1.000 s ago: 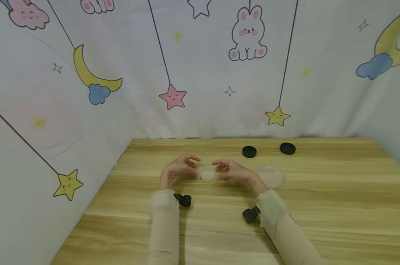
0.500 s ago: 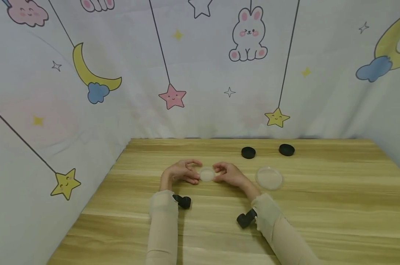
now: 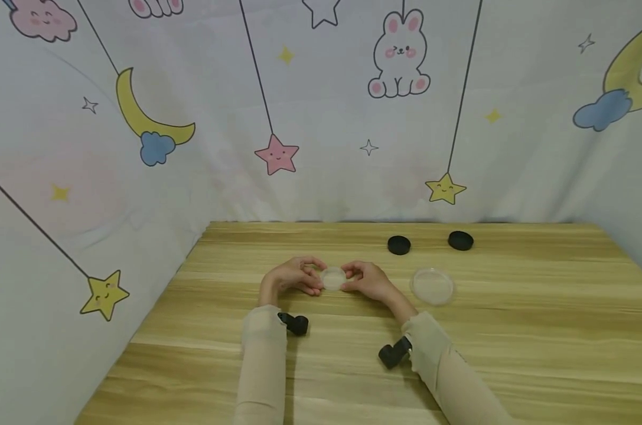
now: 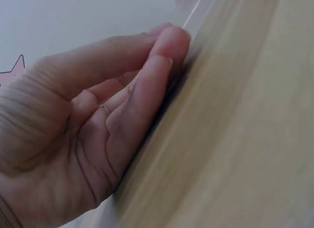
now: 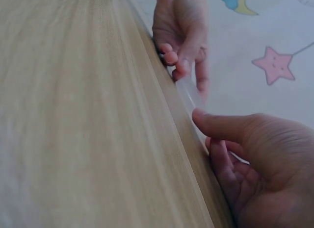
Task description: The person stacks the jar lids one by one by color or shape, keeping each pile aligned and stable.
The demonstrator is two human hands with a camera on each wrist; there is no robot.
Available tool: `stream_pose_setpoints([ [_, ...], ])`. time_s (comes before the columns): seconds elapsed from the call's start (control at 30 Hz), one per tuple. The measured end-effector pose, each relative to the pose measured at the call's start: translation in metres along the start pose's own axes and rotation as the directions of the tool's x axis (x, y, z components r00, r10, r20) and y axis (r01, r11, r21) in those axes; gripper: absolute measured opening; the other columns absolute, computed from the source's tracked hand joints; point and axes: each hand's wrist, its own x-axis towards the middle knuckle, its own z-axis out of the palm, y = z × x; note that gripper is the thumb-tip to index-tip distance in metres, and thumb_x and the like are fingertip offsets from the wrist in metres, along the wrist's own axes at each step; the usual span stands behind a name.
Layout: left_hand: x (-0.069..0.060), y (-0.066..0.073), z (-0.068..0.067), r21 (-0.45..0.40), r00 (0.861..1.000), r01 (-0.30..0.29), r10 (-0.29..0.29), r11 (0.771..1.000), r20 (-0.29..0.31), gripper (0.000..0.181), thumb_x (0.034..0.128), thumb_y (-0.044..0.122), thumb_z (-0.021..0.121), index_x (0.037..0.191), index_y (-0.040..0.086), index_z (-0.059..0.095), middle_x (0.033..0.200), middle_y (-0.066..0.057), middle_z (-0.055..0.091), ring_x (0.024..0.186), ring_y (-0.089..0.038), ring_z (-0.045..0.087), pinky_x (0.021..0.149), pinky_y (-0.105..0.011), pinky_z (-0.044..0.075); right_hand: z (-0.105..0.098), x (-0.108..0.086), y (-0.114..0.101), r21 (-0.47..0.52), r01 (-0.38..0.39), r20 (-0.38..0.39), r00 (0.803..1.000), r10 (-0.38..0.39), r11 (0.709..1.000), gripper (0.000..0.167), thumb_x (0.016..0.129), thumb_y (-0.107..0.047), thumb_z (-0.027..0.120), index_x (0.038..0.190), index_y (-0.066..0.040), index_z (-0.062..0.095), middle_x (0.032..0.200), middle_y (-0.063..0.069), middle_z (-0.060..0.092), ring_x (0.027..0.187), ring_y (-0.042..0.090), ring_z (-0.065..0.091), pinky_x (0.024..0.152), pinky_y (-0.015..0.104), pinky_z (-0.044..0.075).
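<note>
A small clear round dish (image 3: 333, 278) lies between my two hands at the middle of the wooden table (image 3: 342, 366). At its left rim my left hand (image 3: 297, 276) holds the edge with thumb and fingers; in the left wrist view that hand (image 4: 93, 110) rests low by the tabletop, its fingertips together at the dish's edge. My right hand (image 3: 370, 280) grips the opposite rim. Seen from the right wrist, its thumb (image 5: 208, 122) presses the translucent side wall (image 5: 189, 94), with the fingers curled below. Part of the rim is hidden behind fingertips.
A larger clear round dish (image 3: 432, 286) lies to the right of my right hand. Two black round shallow pieces (image 3: 399, 245) stand near the table's back edge, the other black piece (image 3: 461, 240) farther right. A printed cloth (image 3: 342, 177) hangs behind the table.
Both hands have closed in on the small dish and now hold its rim. The right hand and forearm shifted slightly inward. Between the last two frames little moved.
</note>
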Motion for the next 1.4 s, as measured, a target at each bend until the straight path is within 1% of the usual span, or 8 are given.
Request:
stream_pose_setpoints([
  [0.23, 0.001, -0.003, -0.004, -0.013, 0.999, -0.020, 0.021, 1.000, 0.029, 0.044, 0.0908, -0.009, 0.058, 0.132, -0.001, 0.046, 0.077, -0.001, 0.069, 0.065, -0.013, 0.069, 0.065, -0.026, 0.059, -0.001, 0.001, 0.002, 0.032, 0.014, -0.006, 1.000, -0.014, 0.999, 0.044, 0.084, -0.012, 0.076, 0.124, 0.000, 0.062, 0.104, 0.013, 0.066, 0.083, 0.014, 0.061, 0.072, 0.024, 0.049],
  [0.4, 0.001, 0.000, -0.005, 0.018, 0.997, -0.049, 0.048, 0.999, 0.057, 0.044, 0.0929, -0.006, 0.056, 0.134, 0.001, 0.043, 0.078, -0.001, 0.066, 0.063, -0.013, 0.066, 0.065, -0.029, 0.059, -0.004, 0.001, 0.001, 0.151, -0.017, -0.014, 1.000, 0.019, 0.988, 0.046, 0.086, -0.010, 0.073, 0.129, 0.000, 0.060, 0.109, 0.016, 0.066, 0.087, 0.013, 0.062, 0.074, 0.024, 0.051],
  [0.6, -0.004, 0.013, -0.003, 0.024, 0.992, -0.102, 0.100, 0.995, 0.071, 0.042, 0.0934, -0.001, 0.059, 0.131, 0.006, 0.043, 0.092, -0.003, 0.065, 0.084, -0.017, 0.070, 0.081, -0.035, 0.058, -0.010, -0.005, -0.007, 0.377, -0.079, -0.009, 0.996, 0.089, 0.923, 0.050, 0.089, -0.011, 0.068, 0.136, -0.003, 0.055, 0.107, 0.003, 0.060, 0.084, 0.006, 0.059, 0.074, 0.023, 0.052],
  [0.7, -0.008, 0.022, -0.001, 0.030, 0.987, -0.152, 0.150, 0.988, 0.057, 0.039, 0.0942, 0.000, 0.058, 0.129, 0.009, 0.044, 0.098, -0.001, 0.067, 0.091, -0.017, 0.071, 0.089, -0.040, 0.056, -0.015, -0.007, -0.014, 0.424, -0.073, 0.000, 0.997, 0.080, 0.903, 0.052, 0.090, -0.012, 0.067, 0.139, -0.004, 0.052, 0.107, -0.002, 0.057, 0.087, 0.004, 0.061, 0.081, 0.025, 0.054],
  [0.83, -0.011, 0.033, 0.001, 0.014, 0.974, -0.225, 0.224, 0.974, 0.036, 0.038, 0.0951, -0.001, 0.056, 0.130, 0.011, 0.044, 0.098, 0.002, 0.070, 0.091, -0.015, 0.072, 0.096, -0.047, 0.052, -0.021, -0.007, -0.023, 0.452, -0.044, 0.005, 0.999, 0.047, 0.891, 0.054, 0.092, -0.013, 0.066, 0.142, -0.005, 0.049, 0.108, -0.002, 0.056, 0.092, 0.007, 0.063, 0.089, 0.031, 0.054],
  [1.0, -0.017, 0.045, 0.005, -0.001, 0.950, -0.312, 0.312, 0.950, 0.002, 0.037, 0.0959, -0.001, 0.053, 0.131, 0.005, 0.042, 0.101, 0.003, 0.068, 0.095, -0.020, 0.071, 0.100, -0.054, 0.048, -0.027, -0.008, -0.034, 0.453, -0.011, 0.002, 1.000, 0.011, 0.891, 0.053, 0.093, -0.015, 0.065, 0.142, -0.005, 0.048, 0.108, -0.003, 0.058, 0.100, 0.016, 0.062, 0.089, 0.031, 0.054],
  [1.2, -0.027, 0.065, 0.016, 0.063, 0.929, -0.367, 0.369, 0.928, -0.036, 0.035, 0.0957, 0.002, 0.054, 0.129, 0.003, 0.043, 0.103, 0.002, 0.064, 0.099, -0.026, 0.069, 0.097, -0.043, 0.052, -0.038, -0.013, -0.045, 0.502, 0.057, -0.013, 0.998, -0.058, 0.863, 0.053, 0.095, -0.013, 0.062, 0.143, -0.002, 0.045, 0.107, -0.007, 0.058, 0.100, 0.010, 0.061, 0.084, 0.024, 0.054],
  [1.4, -0.034, 0.081, 0.030, 0.064, 0.886, -0.456, 0.459, 0.888, -0.060, 0.032, 0.0931, 0.000, 0.055, 0.123, 0.002, 0.046, 0.102, 0.003, 0.065, 0.094, -0.016, 0.067, 0.092, -0.034, 0.053, -0.049, -0.025, -0.059, 0.569, 0.103, -0.023, 0.994, -0.109, 0.816, 0.049, 0.096, -0.010, 0.060, 0.142, 0.000, 0.045, 0.104, -0.011, 0.061, 0.100, 0.008, 0.060, 0.082, 0.021, 0.054],
])
